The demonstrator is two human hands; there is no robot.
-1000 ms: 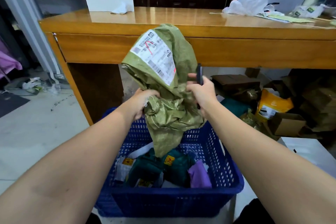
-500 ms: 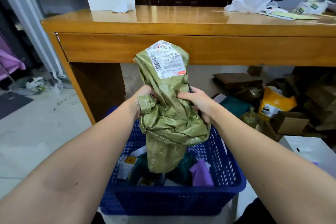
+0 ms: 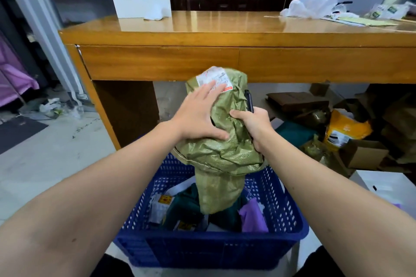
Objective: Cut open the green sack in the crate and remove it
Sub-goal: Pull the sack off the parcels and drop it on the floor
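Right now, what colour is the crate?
Dark blue, with perforated walls; the crate shows in the head view.

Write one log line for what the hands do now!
left hand: flat on green sack | right hand: gripping sack, dark tool | sack above blue crate

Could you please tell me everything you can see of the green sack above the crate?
The green sack looks like crinkled, shiny woven plastic, bunched and held upright above the blue crate, its lower end hanging among the parcels inside. A white shipping label sits near its top. The left hand lies flat and open on it; the right hand grips its side along with a dark tool.
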